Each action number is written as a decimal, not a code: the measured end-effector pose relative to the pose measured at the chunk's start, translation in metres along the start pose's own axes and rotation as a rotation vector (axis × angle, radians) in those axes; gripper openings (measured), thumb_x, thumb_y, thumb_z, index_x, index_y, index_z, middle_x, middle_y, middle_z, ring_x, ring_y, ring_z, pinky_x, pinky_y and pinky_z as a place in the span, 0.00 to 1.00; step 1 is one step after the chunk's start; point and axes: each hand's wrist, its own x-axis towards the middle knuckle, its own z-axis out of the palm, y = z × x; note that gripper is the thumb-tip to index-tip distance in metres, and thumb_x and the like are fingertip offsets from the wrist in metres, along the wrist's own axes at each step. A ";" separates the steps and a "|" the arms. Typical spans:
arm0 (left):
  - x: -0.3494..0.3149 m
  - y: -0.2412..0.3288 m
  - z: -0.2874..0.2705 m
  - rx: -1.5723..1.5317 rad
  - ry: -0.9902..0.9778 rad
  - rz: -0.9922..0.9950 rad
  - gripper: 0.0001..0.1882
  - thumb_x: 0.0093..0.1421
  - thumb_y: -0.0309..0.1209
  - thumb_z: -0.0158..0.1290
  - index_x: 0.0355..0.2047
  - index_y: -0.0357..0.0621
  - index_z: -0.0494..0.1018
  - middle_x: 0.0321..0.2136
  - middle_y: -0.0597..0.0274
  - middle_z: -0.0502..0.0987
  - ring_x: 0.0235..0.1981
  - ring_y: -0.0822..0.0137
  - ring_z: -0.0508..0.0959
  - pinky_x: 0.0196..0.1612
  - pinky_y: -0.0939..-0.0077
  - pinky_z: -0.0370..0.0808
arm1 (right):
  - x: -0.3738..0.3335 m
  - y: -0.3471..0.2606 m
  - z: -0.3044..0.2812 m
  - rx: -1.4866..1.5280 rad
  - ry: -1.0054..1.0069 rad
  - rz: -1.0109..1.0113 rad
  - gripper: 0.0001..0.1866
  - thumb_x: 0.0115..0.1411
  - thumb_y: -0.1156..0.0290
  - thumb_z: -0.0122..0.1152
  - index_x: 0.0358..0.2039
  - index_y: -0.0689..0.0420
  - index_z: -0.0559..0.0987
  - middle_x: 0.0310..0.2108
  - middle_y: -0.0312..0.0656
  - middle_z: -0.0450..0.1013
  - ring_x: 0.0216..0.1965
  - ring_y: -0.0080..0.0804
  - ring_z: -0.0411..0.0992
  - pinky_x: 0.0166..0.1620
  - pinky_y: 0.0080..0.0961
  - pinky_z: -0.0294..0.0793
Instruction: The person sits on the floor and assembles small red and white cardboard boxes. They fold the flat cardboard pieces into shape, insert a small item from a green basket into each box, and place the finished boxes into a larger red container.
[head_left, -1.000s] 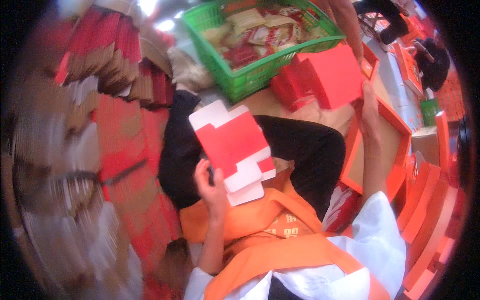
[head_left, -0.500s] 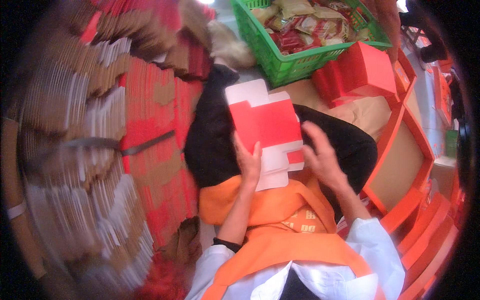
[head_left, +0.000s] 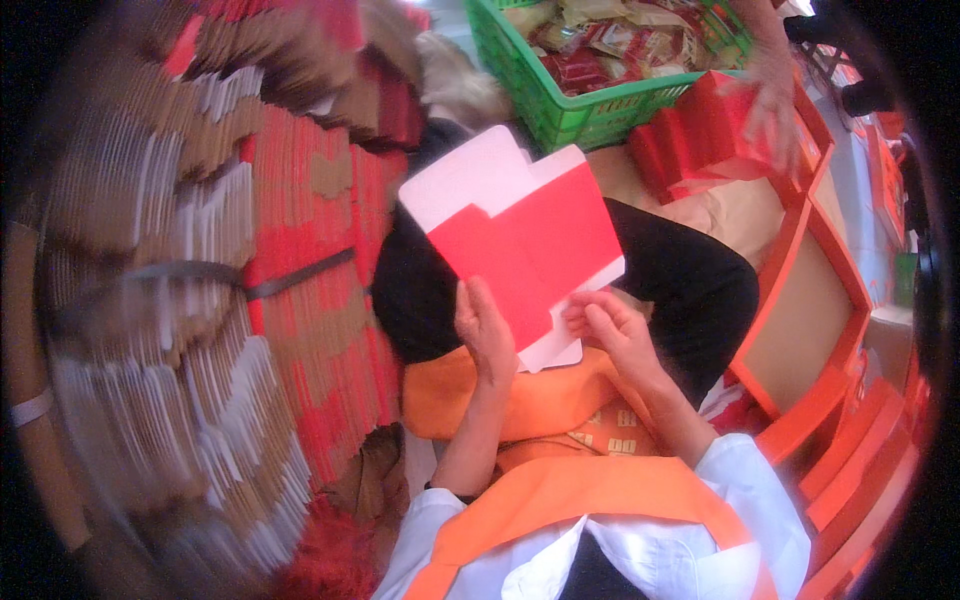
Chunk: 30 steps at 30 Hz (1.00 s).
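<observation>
left of centre, left hand grips the red-and-white carton by its lower-left edge; carton's mid-frame; just right, right hand has bent fingers by the white flap, can't tell if pinching; i'd steady the left, crease squarely

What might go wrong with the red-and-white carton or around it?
The carton might bend or slip: the left hand holds its near left edge and the right hand is at the near right, leaving the far flaps unsupported.
A co-worker's hand overlaps the red boxes in view, so they could get knocked.
</observation>
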 end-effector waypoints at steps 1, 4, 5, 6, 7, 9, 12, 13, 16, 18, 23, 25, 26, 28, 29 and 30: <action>-0.006 0.007 0.003 -0.099 -0.001 0.003 0.13 0.64 0.33 0.37 0.28 0.37 0.64 0.20 0.71 0.63 0.22 0.78 0.62 0.26 0.81 0.63 | -0.003 -0.005 0.002 0.147 0.026 0.045 0.14 0.62 0.67 0.44 0.42 0.62 0.70 0.37 0.41 0.72 0.38 0.27 0.70 0.42 0.21 0.69; -0.025 0.020 0.004 0.131 -0.053 0.010 0.12 0.63 0.35 0.37 0.33 0.40 0.67 0.29 0.66 0.70 0.30 0.77 0.69 0.35 0.79 0.68 | -0.005 -0.003 -0.001 0.457 0.044 0.126 0.16 0.62 0.64 0.44 0.45 0.61 0.69 0.39 0.42 0.71 0.41 0.30 0.70 0.45 0.26 0.69; -0.029 0.020 0.004 0.162 -0.109 0.036 0.13 0.63 0.35 0.37 0.33 0.39 0.67 0.29 0.65 0.70 0.30 0.76 0.68 0.35 0.78 0.68 | -0.005 0.006 -0.008 0.580 0.037 0.149 0.16 0.61 0.64 0.45 0.45 0.60 0.68 0.40 0.42 0.71 0.43 0.31 0.69 0.47 0.27 0.68; -0.033 0.020 0.002 0.196 -0.155 0.066 0.13 0.63 0.34 0.36 0.34 0.39 0.67 0.29 0.65 0.70 0.30 0.75 0.68 0.36 0.78 0.67 | -0.006 0.004 -0.006 0.703 0.021 0.175 0.17 0.61 0.64 0.47 0.46 0.59 0.68 0.41 0.42 0.71 0.44 0.32 0.69 0.48 0.29 0.67; -0.036 0.020 0.001 0.231 -0.202 0.096 0.13 0.63 0.34 0.36 0.34 0.38 0.67 0.29 0.65 0.70 0.31 0.75 0.68 0.36 0.77 0.67 | -0.009 -0.001 -0.003 0.828 0.011 0.178 0.18 0.61 0.62 0.45 0.47 0.58 0.67 0.43 0.42 0.70 0.46 0.33 0.68 0.49 0.30 0.66; -0.037 0.013 -0.005 0.215 -0.250 0.029 0.14 0.64 0.34 0.37 0.35 0.36 0.66 0.28 0.64 0.70 0.29 0.74 0.67 0.34 0.78 0.66 | -0.016 -0.018 0.010 1.072 -0.020 0.188 0.20 0.62 0.59 0.42 0.49 0.57 0.65 0.47 0.42 0.67 0.49 0.33 0.66 0.51 0.34 0.65; -0.037 -0.026 -0.016 0.145 -0.375 -0.107 0.15 0.63 0.36 0.38 0.41 0.34 0.65 0.31 0.60 0.71 0.32 0.70 0.68 0.39 0.76 0.66 | -0.028 -0.022 0.026 0.926 -0.048 0.093 0.22 0.62 0.57 0.41 0.52 0.57 0.62 0.53 0.42 0.62 0.52 0.34 0.62 0.54 0.36 0.60; -0.038 -0.038 -0.017 0.116 -0.420 -0.156 0.17 0.63 0.36 0.39 0.43 0.34 0.64 0.32 0.58 0.71 0.35 0.68 0.69 0.41 0.75 0.66 | -0.030 -0.016 0.030 0.883 0.057 0.053 0.22 0.59 0.61 0.50 0.50 0.58 0.65 0.53 0.41 0.61 0.52 0.34 0.62 0.55 0.33 0.59; -0.057 -0.048 -0.009 0.228 -0.229 -0.203 0.21 0.60 0.38 0.44 0.47 0.34 0.62 0.35 0.56 0.71 0.39 0.64 0.69 0.46 0.73 0.64 | -0.028 0.016 0.029 0.369 0.243 -0.118 0.22 0.57 0.64 0.53 0.50 0.60 0.64 0.50 0.42 0.63 0.50 0.31 0.62 0.53 0.30 0.61; -0.068 -0.017 0.004 0.168 -0.244 -0.016 0.22 0.58 0.38 0.48 0.47 0.34 0.62 0.37 0.56 0.70 0.40 0.63 0.70 0.47 0.74 0.64 | -0.038 0.022 0.025 -0.130 0.254 -0.097 0.24 0.56 0.65 0.55 0.50 0.62 0.64 0.46 0.42 0.65 0.47 0.30 0.63 0.49 0.27 0.63; -0.063 0.006 -0.006 -0.078 -0.323 -0.324 0.15 0.57 0.31 0.49 0.42 0.34 0.66 0.37 0.60 0.72 0.36 0.72 0.71 0.41 0.79 0.68 | -0.042 0.015 0.021 -0.255 0.016 0.329 0.18 0.55 0.64 0.57 0.43 0.60 0.70 0.38 0.38 0.69 0.38 0.22 0.67 0.40 0.18 0.67; -0.055 0.027 -0.010 0.044 -0.248 -0.328 0.12 0.59 0.31 0.48 0.39 0.35 0.68 0.34 0.61 0.73 0.34 0.74 0.71 0.39 0.80 0.68 | -0.044 0.001 0.019 -0.320 -0.191 0.396 0.16 0.57 0.64 0.54 0.40 0.62 0.72 0.33 0.37 0.70 0.35 0.21 0.68 0.38 0.17 0.69; -0.050 0.033 -0.012 0.107 -0.215 -0.329 0.12 0.59 0.31 0.47 0.38 0.35 0.69 0.33 0.62 0.73 0.33 0.74 0.71 0.38 0.80 0.68 | -0.047 0.004 0.014 -0.311 -0.286 0.322 0.15 0.58 0.64 0.52 0.38 0.63 0.73 0.30 0.36 0.71 0.33 0.21 0.70 0.36 0.17 0.70; -0.044 0.024 -0.026 0.075 -0.206 -0.116 0.12 0.60 0.32 0.45 0.36 0.34 0.70 0.30 0.62 0.74 0.30 0.73 0.72 0.35 0.78 0.69 | -0.068 -0.004 0.019 -0.169 -0.345 -0.002 0.14 0.59 0.64 0.49 0.35 0.64 0.75 0.26 0.36 0.72 0.30 0.22 0.71 0.35 0.17 0.70; -0.043 0.027 -0.029 0.100 -0.209 -0.081 0.12 0.60 0.32 0.45 0.36 0.34 0.70 0.30 0.62 0.74 0.30 0.73 0.72 0.36 0.78 0.69 | -0.073 -0.027 0.008 -0.162 -0.524 0.269 0.13 0.59 0.70 0.47 0.40 0.64 0.72 0.36 0.41 0.72 0.38 0.20 0.69 0.41 0.20 0.68; -0.044 0.034 -0.031 0.133 -0.215 -0.042 0.12 0.60 0.32 0.44 0.36 0.34 0.70 0.30 0.62 0.74 0.30 0.73 0.72 0.36 0.77 0.69 | -0.078 -0.043 -0.004 -0.250 -0.509 0.075 0.13 0.58 0.70 0.48 0.42 0.63 0.71 0.38 0.42 0.71 0.41 0.24 0.69 0.44 0.22 0.67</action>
